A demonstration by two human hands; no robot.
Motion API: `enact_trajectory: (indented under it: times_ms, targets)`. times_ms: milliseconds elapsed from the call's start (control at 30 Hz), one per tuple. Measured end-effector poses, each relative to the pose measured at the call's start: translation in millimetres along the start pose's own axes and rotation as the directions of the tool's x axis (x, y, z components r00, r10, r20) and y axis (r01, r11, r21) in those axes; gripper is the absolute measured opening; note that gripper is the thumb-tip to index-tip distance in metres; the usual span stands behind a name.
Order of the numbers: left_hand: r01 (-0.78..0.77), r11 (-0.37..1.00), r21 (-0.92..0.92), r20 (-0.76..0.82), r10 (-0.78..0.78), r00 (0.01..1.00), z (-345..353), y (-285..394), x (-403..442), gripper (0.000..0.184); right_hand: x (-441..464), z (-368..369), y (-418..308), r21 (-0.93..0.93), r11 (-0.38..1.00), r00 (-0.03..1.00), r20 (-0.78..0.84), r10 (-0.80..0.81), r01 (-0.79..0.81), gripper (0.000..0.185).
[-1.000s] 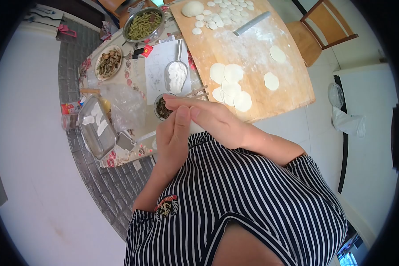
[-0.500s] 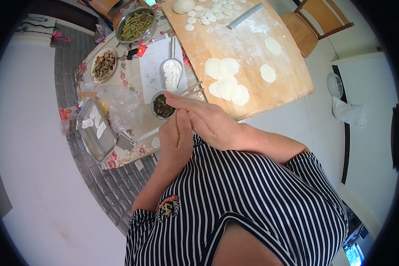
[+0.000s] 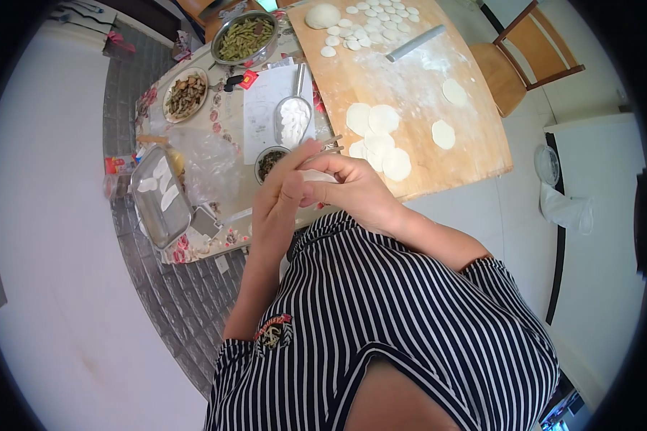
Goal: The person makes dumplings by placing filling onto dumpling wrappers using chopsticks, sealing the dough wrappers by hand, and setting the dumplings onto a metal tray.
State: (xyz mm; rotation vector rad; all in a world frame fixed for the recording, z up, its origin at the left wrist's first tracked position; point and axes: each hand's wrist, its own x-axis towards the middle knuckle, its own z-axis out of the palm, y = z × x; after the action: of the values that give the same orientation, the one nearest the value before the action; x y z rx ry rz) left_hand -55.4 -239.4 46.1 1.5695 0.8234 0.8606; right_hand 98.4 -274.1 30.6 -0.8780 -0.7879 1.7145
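Observation:
In front of my chest, my left hand (image 3: 277,205) and my right hand (image 3: 359,192) meet around a pale dumpling (image 3: 318,175). Only part of its white dough shows between the fingers. My thumbs press together at its near side, and the right fingers curl over it. Just beyond my left fingers stands a small bowl of dark chopped filling (image 3: 269,164), partly covered by the hand. Chopsticks (image 3: 332,144) stick out behind my right hand. Several flat dough wrappers (image 3: 381,144) overlap on the wooden board (image 3: 446,161).
At left, a metal tray (image 3: 185,228) holds a few dumplings beside a clear plastic bag (image 3: 212,161). A flour scoop (image 3: 293,122) lies on paper. Farther back are a plate of food (image 3: 185,95), a bowl of green beans (image 3: 246,39), a rolling pin (image 3: 415,43) and a dough ball (image 3: 323,16).
My hands, earlier pressed together with the right fingers stretched flat, have shifted; the right fingers now curl and the white dough shows between them. The view has moved slightly.

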Motion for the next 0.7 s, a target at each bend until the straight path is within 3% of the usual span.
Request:
enact_trajectory:
  times_ms: [67, 100, 167, 233, 300, 367, 533, 600, 700]
  targets:
    - [0.071, 0.964, -0.254, -0.109, -0.101, 0.989, 8.6, 11.2, -1.3, 0.035, -0.3, -1.2, 0.0, -0.070, 0.997, 0.999, -0.026, -0.041, 0.039, 0.029]
    - [0.070, 0.964, -0.256, -0.111, -0.101, 0.989, 5.0, 7.0, -3.5, 0.035, -0.8, -1.8, 0.8, -0.140, 0.987, 0.995, -0.053, -0.085, 0.077, 0.026]
    - [0.132, 0.988, -0.082, -0.131, -0.142, 0.981, -5.2, -6.0, -9.1, 0.032, -1.0, -1.5, 3.1, -0.203, 0.976, 0.992, -0.084, -0.094, 0.075, 0.024]
    - [0.121, 0.990, -0.068, -0.159, -0.131, 0.979, -6.0, -9.0, -11.3, 0.030, 0.1, 0.0, 7.4, -0.264, 0.961, 0.988, -0.110, -0.112, 0.080, 0.023]
    - [0.113, 0.992, -0.055, -0.184, -0.121, 0.975, -6.1, -9.2, -11.3, 0.029, 2.2, -0.2, 13.7, -0.313, 0.931, 0.963, -0.131, -0.236, 0.185, 0.021]
    - [0.164, 0.986, -0.041, -0.279, -0.169, 0.945, -5.9, -9.0, -11.2, 0.022, 4.6, 0.2, 11.5, -0.256, 0.952, 0.970, -0.130, -0.208, 0.170, 0.021]
    - [0.124, 0.992, -0.027, -0.302, -0.127, 0.945, -5.9, -16.9, -11.0, 0.018, 5.2, -2.8, 12.6, -0.169, 0.976, 0.978, -0.129, -0.162, 0.139, 0.020]
    - [0.113, 0.994, -0.003, -0.301, -0.108, 0.947, -4.7, -16.9, -8.6, 0.019, 5.3, -7.0, 10.6, -0.238, 0.970, 0.982, -0.165, -0.086, 0.045, 0.019]
    - [0.117, 0.990, 0.073, -0.284, -0.092, 0.955, -0.7, -7.1, -3.7, 0.020, 5.2, -10.2, 10.9, -0.334, 0.939, 0.971, -0.183, -0.155, 0.087, 0.019]
